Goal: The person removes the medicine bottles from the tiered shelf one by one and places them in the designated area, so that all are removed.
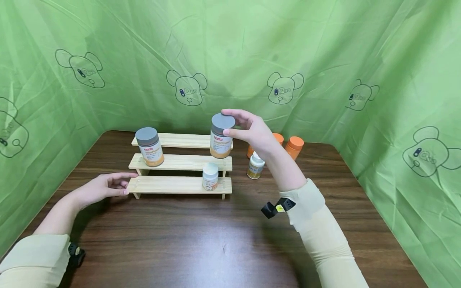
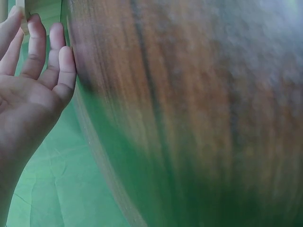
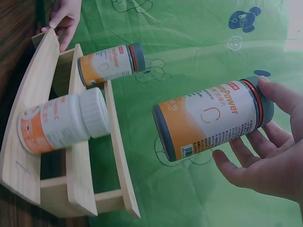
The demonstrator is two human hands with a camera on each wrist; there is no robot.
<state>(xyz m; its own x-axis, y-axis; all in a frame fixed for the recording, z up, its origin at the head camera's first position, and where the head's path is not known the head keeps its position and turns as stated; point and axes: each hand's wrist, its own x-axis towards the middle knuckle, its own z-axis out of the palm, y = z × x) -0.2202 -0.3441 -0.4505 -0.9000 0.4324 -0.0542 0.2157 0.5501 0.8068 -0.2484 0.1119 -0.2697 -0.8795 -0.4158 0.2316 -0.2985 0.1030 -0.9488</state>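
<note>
My right hand [image 1: 248, 128] pinches a grey-capped supplement bottle [image 1: 220, 140] by its cap. In the right wrist view this bottle [image 3: 208, 120] hangs apart from the shelves. A three-step wooden rack [image 1: 180, 185] stands on the table. My left hand [image 1: 104, 187] holds the left end of its lowest step between thumb and fingers; in the left wrist view that contact is partly cut off at the edge. A second grey-capped bottle [image 1: 149, 148] stands at the left of the middle step. On the lowest step's right end is a small white bottle [image 1: 210, 177].
Right of the rack stand a small white-capped bottle [image 1: 255, 166] and two orange-capped bottles, one [image 1: 294, 146] partly behind my right forearm. A green curtain [image 1: 234, 52] with bear drawings surrounds the brown wooden table [image 1: 201, 240].
</note>
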